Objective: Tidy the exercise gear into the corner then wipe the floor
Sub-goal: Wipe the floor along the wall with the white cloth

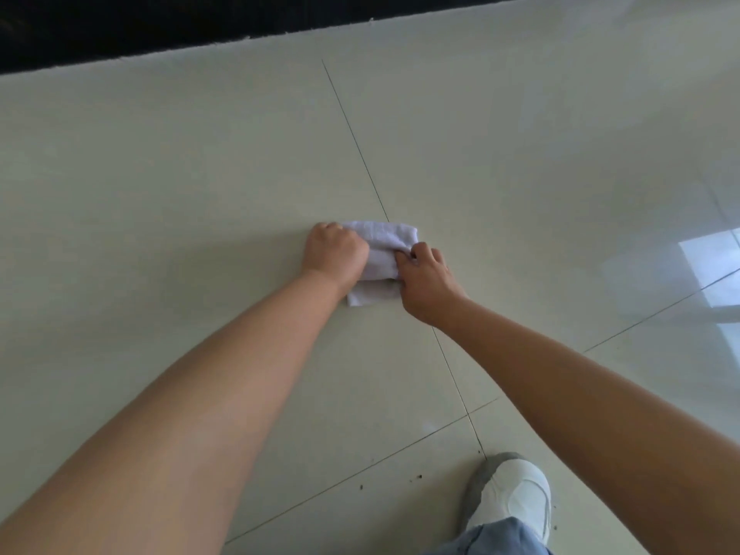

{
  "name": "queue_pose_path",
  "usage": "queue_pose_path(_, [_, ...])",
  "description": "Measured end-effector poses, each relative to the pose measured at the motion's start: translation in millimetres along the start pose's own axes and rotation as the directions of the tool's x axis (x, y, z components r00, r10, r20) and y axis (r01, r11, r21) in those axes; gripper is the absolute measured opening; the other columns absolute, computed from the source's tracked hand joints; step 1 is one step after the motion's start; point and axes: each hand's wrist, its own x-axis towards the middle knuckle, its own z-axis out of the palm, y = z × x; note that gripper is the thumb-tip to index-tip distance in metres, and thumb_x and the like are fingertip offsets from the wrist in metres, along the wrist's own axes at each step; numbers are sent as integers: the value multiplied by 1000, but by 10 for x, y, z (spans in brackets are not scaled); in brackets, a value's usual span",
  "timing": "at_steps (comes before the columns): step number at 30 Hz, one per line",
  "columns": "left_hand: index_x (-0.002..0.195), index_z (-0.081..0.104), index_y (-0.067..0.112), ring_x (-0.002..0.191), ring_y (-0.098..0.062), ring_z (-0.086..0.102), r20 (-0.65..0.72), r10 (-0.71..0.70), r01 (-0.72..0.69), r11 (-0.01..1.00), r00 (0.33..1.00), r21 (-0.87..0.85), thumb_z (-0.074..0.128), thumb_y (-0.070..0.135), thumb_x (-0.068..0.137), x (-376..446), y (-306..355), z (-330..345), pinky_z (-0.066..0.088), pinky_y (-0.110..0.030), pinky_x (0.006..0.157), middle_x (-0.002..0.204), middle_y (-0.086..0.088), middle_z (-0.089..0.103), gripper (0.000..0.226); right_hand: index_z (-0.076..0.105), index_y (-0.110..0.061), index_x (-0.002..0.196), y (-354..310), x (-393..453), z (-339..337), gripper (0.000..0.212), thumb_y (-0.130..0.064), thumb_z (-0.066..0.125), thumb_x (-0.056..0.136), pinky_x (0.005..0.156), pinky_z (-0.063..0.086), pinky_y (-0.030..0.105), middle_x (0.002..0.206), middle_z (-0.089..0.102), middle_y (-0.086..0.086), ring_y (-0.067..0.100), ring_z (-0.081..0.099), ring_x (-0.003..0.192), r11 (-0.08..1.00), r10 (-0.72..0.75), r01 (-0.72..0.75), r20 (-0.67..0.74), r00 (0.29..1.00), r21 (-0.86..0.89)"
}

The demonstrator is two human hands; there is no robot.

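Observation:
A white folded cloth (380, 250) lies flat on the pale glossy tiled floor (200, 194), over a dark grout line. My left hand (334, 250) is fisted on the cloth's left side and presses it down. At the cloth's right edge my right hand (424, 280) pinches a fold between its fingertips. Both arms reach forward from the bottom of the view. No exercise gear is visible.
A black band (160, 30) runs along the floor's far edge at the top. My white shoe (516, 494) and a blue trouser leg (500, 538) stand at the bottom right. Small dark specks (416, 478) dot the tile near the shoe. Window glare (708, 254) shines at right.

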Motion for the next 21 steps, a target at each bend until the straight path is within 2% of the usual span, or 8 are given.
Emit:
queue_pose_path(3, [122, 58, 0, 122, -31, 53, 124, -40, 43, 999, 991, -23, 39, 1, 95, -120, -264, -18, 43, -34, 96, 127, -14, 60, 34, 36, -5, 135, -201, 67, -59, 45, -4, 39, 90, 95, 40, 37, 136, 34, 13, 32, 38, 121, 996, -55, 59, 56, 997, -63])
queue_pose_path(6, [80, 74, 2, 84, -25, 72, -37, 114, -111, 990, 993, 83, 82, 8, 62, -295, -386, 119, 55, -25, 65, 85, -11, 74, 21, 37, -1, 134, -400, -162, 46, 41, -1, 38, 93, 92, 42, 37, 135, 36, 15, 32, 42, 120, 982, -93, 114, 141, 986, -152])
queue_pose_path(7, [80, 73, 2, 84, -24, 72, -27, 142, -139, 986, 990, 88, 83, 9, 62, -331, -390, 104, 54, -25, 64, 84, -11, 74, 21, 37, 0, 133, -437, -266, 96, 40, 0, 37, 93, 91, 42, 37, 134, 36, 15, 32, 42, 119, 983, -82, 106, 159, 984, -148])
queue_pose_path(9, [114, 61, 3, 115, -26, 58, 101, 174, -182, 981, 980, 72, 52, 12, 92, -314, -287, 146, 45, -31, 90, 116, -12, 65, 25, 40, 1, 130, -481, -406, 158, 37, 1, 35, 93, 89, 42, 37, 133, 37, 16, 32, 42, 119, 992, -15, 39, 188, 982, -124])
queue_pose_path(11, [129, 49, 4, 131, -29, 42, 161, 202, -210, 977, 966, 37, 31, 12, 101, -275, -124, 195, 35, -35, 102, 133, -13, 53, 35, 42, 1, 128, -486, -528, 195, 35, 2, 35, 93, 88, 42, 37, 132, 38, 16, 32, 42, 119, 995, 89, -77, 201, 976, -66])
queue_pose_path(16, [144, 29, -3, 145, -33, 15, 217, 321, -351, 930, 922, 114, 22, 10, 103, -358, 259, 346, 22, -38, 113, 153, -21, 24, 43, 44, 2, 121, -348, -842, 228, 30, 1, 28, 95, 79, 36, 32, 127, 45, 14, 33, 47, 114, 923, 366, -381, 180, 913, 59])
queue_pose_path(19, [146, 25, -3, 146, -32, 13, 227, 315, -339, 938, 921, 76, 24, 12, 104, -327, 505, 274, 16, -35, 117, 155, -22, 18, 45, 46, 0, 122, -182, -881, 262, 30, -2, 32, 95, 75, 31, 28, 128, 46, 14, 32, 48, 114, 892, 432, -447, 151, 889, 76])
queue_pose_path(21, [148, 17, -3, 148, -33, 7, 288, 269, -306, 948, 919, 89, 22, 14, 104, -245, 622, 214, 14, -33, 118, 157, -21, 11, 47, 47, 0, 123, -25, -844, 243, 32, -4, 30, 97, 80, 35, 31, 128, 46, 16, 33, 47, 117, 900, 420, -429, 112, 901, 73])
